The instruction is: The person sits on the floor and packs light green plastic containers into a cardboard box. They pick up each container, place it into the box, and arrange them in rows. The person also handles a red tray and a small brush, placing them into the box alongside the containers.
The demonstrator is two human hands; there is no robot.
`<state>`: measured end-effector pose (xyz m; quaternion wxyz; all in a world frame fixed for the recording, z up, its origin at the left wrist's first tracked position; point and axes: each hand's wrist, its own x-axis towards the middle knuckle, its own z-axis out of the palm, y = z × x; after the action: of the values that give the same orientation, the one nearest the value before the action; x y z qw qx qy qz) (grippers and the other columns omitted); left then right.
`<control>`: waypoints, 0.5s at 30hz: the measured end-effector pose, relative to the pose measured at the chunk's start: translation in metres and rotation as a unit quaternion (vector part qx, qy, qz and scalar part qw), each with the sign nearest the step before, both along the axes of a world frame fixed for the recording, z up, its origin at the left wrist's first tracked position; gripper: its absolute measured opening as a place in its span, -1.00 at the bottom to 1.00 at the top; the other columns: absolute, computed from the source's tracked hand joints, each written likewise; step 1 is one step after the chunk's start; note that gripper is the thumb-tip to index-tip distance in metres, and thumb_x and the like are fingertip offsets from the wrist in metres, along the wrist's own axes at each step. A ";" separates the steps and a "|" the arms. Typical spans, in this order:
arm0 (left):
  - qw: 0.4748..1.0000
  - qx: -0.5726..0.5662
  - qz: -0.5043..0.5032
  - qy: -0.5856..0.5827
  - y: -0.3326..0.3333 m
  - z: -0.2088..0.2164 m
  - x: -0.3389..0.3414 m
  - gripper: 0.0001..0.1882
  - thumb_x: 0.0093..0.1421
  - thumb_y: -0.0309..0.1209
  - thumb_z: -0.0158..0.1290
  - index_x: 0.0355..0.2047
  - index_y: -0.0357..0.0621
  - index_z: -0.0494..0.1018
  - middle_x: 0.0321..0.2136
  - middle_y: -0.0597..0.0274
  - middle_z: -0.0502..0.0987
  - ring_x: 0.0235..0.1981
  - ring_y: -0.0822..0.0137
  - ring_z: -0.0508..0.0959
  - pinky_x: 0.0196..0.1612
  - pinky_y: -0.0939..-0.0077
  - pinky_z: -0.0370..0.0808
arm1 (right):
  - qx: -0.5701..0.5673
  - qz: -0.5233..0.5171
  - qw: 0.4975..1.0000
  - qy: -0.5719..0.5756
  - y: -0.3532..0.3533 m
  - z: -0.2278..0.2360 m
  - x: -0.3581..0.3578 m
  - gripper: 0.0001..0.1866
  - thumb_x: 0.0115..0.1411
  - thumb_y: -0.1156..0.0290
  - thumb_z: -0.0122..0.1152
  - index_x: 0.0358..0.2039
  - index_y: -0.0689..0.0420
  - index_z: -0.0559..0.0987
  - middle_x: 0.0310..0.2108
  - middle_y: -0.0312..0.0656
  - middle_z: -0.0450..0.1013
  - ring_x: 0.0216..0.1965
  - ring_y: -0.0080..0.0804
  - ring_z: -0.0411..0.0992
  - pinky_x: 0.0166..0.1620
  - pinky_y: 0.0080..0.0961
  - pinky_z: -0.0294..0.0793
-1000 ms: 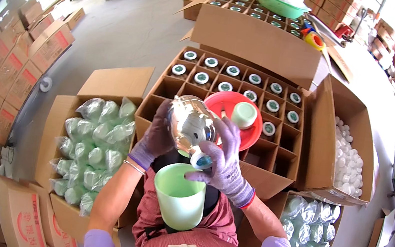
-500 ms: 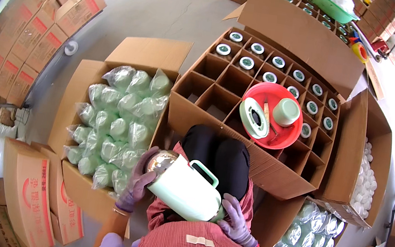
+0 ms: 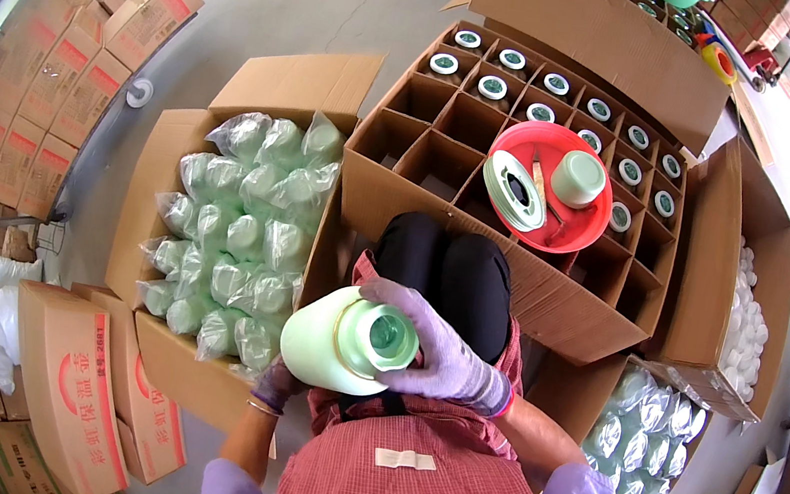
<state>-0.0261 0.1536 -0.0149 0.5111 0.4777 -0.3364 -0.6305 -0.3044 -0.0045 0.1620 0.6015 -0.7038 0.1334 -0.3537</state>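
A pale green vacuum flask (image 3: 326, 343) lies tilted over my lap, its open round mouth turned up toward me and to the right. My right hand (image 3: 445, 355), in a purple glove, is closed around the neck end, with the thumb below the mouth and the fingers over the top. At the lower left end, my left hand (image 3: 277, 384) is pressed against the flask, its fingers mostly hidden behind it. The flask's handle is out of sight. Beyond my knees, a red basin (image 3: 586, 236) holds pale green rings (image 3: 514, 191), a pale green cup (image 3: 578, 178) and a thin tool (image 3: 538, 176).
The basin rests on a divided carton (image 3: 547, 314) with several white-rimmed bottles. On the left stands a carton (image 3: 151, 223) of plastic-wrapped green pieces (image 3: 240, 235). A carton of white balls (image 3: 749, 327) and more wrapped pieces (image 3: 636, 433) are at right.
The flask has turned, so its mouth now faces up and right and its handle and shiny end are out of view. My right hand has moved onto the neck; my left has shifted lower.
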 end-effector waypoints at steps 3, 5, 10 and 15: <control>0.990 0.059 0.007 0.126 -0.011 0.000 -0.004 -0.56 0.19 -0.27 -0.01 0.04 -0.20 0.37 0.03 0.14 0.42 0.03 0.23 0.42 0.10 0.29 0.37 | 0.022 -0.015 0.999 -0.019 -0.001 0.006 0.007 -0.17 -0.05 0.37 0.41 0.19 0.20 0.17 0.12 -0.09 0.21 0.17 -0.27 0.19 0.22 -0.39 0.13; 0.984 0.077 0.014 0.161 -0.017 0.004 -0.007 -0.56 0.17 -0.28 0.01 0.03 -0.20 0.37 0.01 0.13 0.42 0.01 0.22 0.43 0.08 0.29 0.38 | 0.010 -0.052 0.999 0.000 0.000 0.010 0.011 -0.18 -0.07 0.37 0.43 0.17 0.19 0.20 0.09 -0.10 0.22 0.13 -0.26 0.23 0.19 -0.39 0.16; 0.975 0.098 0.034 0.196 -0.029 0.016 -0.017 -0.56 0.13 -0.29 0.05 0.00 -0.21 0.39 -0.02 0.10 0.44 -0.03 0.19 0.45 0.04 0.28 0.39 | -0.039 -0.177 0.983 0.020 -0.001 0.016 0.019 -0.18 -0.12 0.30 0.45 0.14 0.17 0.25 0.04 -0.09 0.25 0.02 -0.23 0.28 0.12 -0.40 0.22; 0.975 0.095 0.058 0.194 -0.052 0.040 -0.025 -0.56 0.09 -0.30 0.09 -0.02 -0.22 0.41 -0.06 0.07 0.45 -0.07 0.16 0.47 0.00 0.28 0.41 | -0.070 -0.205 0.976 0.011 -0.004 0.018 0.008 -0.18 -0.06 0.25 0.40 0.17 0.23 0.21 0.03 0.00 0.23 0.06 -0.14 0.25 0.12 -0.34 0.23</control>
<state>-0.0512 0.1019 0.0255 0.5549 0.4113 -0.1415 -0.7092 -0.2965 -0.0083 0.1796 0.4639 -0.7059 0.2563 -0.4698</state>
